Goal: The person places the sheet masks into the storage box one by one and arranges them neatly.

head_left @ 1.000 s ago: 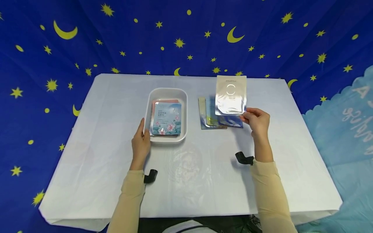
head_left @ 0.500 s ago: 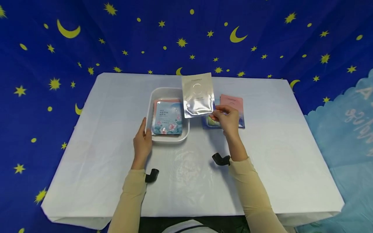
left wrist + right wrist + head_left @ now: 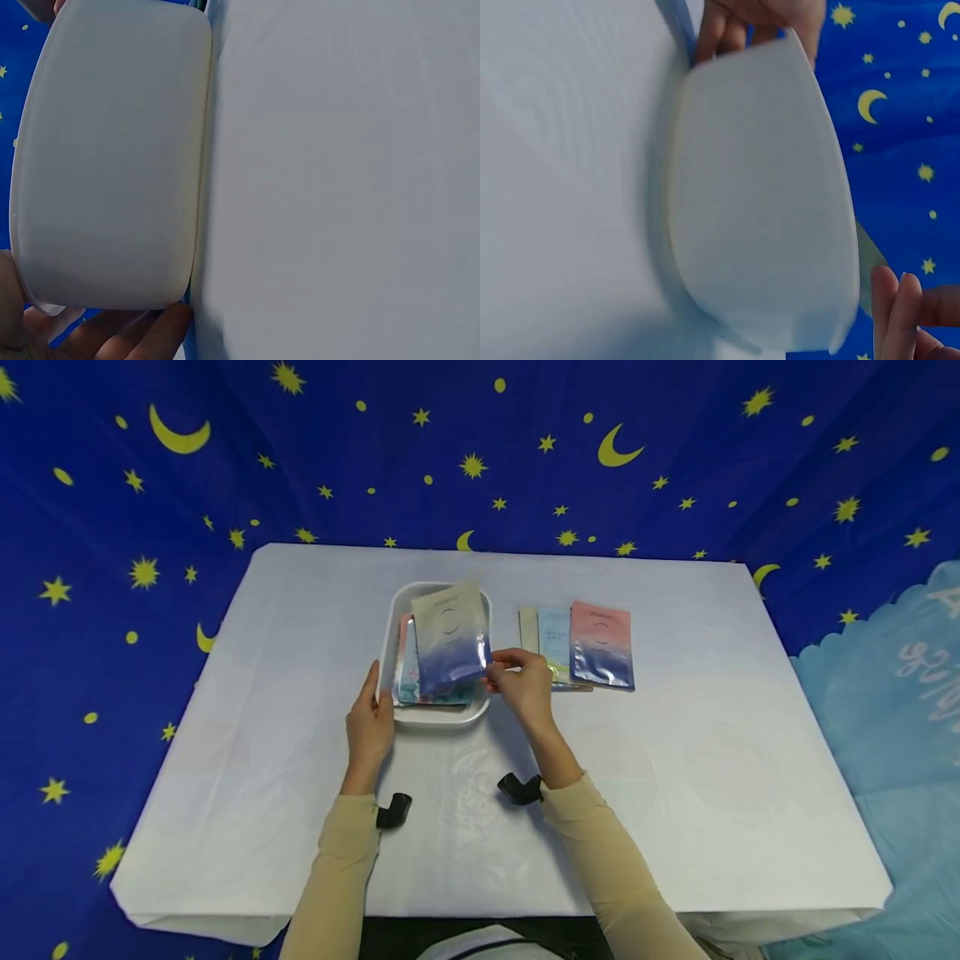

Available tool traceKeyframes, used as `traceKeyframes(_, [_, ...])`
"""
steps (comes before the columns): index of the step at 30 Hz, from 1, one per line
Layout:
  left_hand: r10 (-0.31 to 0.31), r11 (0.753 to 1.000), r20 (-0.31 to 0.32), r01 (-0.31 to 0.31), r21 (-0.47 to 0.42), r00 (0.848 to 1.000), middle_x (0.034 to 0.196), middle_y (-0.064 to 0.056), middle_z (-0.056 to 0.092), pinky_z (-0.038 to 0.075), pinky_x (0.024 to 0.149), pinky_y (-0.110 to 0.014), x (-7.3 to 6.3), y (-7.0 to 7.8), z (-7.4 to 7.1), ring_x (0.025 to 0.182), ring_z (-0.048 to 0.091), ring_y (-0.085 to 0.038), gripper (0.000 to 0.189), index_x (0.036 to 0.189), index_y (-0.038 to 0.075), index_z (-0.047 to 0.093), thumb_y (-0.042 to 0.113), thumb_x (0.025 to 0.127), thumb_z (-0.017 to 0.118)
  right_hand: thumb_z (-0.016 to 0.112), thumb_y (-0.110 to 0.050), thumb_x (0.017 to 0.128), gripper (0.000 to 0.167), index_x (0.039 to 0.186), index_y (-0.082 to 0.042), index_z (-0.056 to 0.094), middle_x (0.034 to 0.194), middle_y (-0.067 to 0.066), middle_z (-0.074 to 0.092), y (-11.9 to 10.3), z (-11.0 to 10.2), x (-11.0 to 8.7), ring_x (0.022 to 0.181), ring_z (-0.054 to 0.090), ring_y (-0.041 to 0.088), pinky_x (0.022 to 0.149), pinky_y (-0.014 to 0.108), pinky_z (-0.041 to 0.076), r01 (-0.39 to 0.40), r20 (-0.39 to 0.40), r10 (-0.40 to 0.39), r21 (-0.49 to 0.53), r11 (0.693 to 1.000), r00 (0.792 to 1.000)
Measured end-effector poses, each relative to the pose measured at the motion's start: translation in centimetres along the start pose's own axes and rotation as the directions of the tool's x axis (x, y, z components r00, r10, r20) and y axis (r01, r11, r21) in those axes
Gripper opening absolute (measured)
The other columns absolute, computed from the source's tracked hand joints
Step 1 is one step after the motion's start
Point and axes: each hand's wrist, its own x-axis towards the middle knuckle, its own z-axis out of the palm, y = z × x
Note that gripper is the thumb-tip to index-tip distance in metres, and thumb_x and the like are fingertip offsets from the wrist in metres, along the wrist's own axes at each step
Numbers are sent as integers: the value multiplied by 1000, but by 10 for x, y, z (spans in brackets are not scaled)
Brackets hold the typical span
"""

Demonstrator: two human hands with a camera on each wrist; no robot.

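In the head view a white plastic box (image 3: 438, 720) stands left of centre on the table. My left hand (image 3: 369, 731) is at its left side, with fairly straight fingers against the outer wall, seen also in the left wrist view (image 3: 135, 337). Between thumb and fingers my right hand (image 3: 527, 689) pinches the lower right corner of a silver-and-blue face mask packet (image 3: 450, 631), tilted over the box. Under it lie a light blue flowered packet (image 3: 409, 681) and a pink one, partly hidden. The right wrist view shows fingertips (image 3: 904, 307) beside the box.
Right of the box several more mask packets lie overlapped: a pink-and-blue one (image 3: 602, 643), a light blue one (image 3: 553, 635) and a pale beige one (image 3: 528, 631). A white cloth covers the table (image 3: 720, 760); a blue starry curtain (image 3: 420, 452) hangs behind its far edge.
My right hand has carried the silver-and-blue packet left from above the other packets to over the box, and lowered it. The pink-and-blue packet is uncovered. My left hand has stayed at the box.
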Motion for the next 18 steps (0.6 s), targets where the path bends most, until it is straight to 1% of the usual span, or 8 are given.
traceKeyframes(4, [4,1000,-2,-4,0,1000,138,-23,53,33,53,-29,0,0,0,58,36,-15,53,153,15,35,15,100,43,62,6,84,19,102,10,70,78,16,67,2,9,-5,56,68,13,58,32,58,-4,7,5,-48,999,1000])
traceKeyframes(7, [8,1000,-12,-8,1,1000,108,-24,64,32,52,-29,0,0,1,56,35,-15,53,152,16,36,15,100,44,63,4,86,21,106,10,69,83,19,67,1,13,-9,63,72,25,60,34,59,-24,31,26,-52,998,999])
traceKeyframes(9, [15,1000,-22,-15,2,1000,103,-25,64,32,52,-29,0,-1,2,56,36,-14,53,152,16,37,14,99,44,64,2,87,24,109,11,68,85,21,68,2,14,-11,67,72,30,59,32,58,-14,56,18,-73,997,998])
traceKeyframes(11, [19,1000,-28,-19,1,999,87,-24,60,32,51,-28,-1,0,2,55,36,-14,52,152,16,38,15,99,44,65,0,88,26,111,12,67,86,23,69,3,14,-14,71,72,36,58,31,58,14,86,-5,-100,995,996])
traceKeyframes(13, [17,1000,-26,-17,2,1000,86,-24,60,33,51,-28,0,-1,2,54,37,-13,52,152,16,38,15,100,44,66,-2,87,29,111,13,67,85,24,70,4,13,-15,71,72,38,56,29,57,55,112,-41,-132,990,993])
traceKeyframes(14, [17,1000,-27,-17,4,999,82,-21,59,33,50,-28,0,-1,2,54,37,-13,52,151,16,38,15,100,44,66,-3,87,29,111,13,67,84,24,70,5,12,-16,70,72,37,55,28,57,74,120,-56,-148,986,991])
traceKeyframes(16, [11,1000,-24,-11,7,1000,67,-10,45,33,49,-27,0,-1,2,52,36,-12,52,152,17,38,15,100,44,66,-4,87,30,111,13,67,83,23,71,5,10,-16,69,72,37,54,28,56,105,131,-83,-166,981,988])
traceKeyframes(18, [7,1000,-23,-7,10,1000,64,-4,40,33,48,-27,0,0,2,52,36,-11,52,152,17,37,15,100,44,66,-6,88,30,112,12,67,84,22,70,6,7,-16,67,72,34,53,27,56,127,135,-104,-179,976,985])
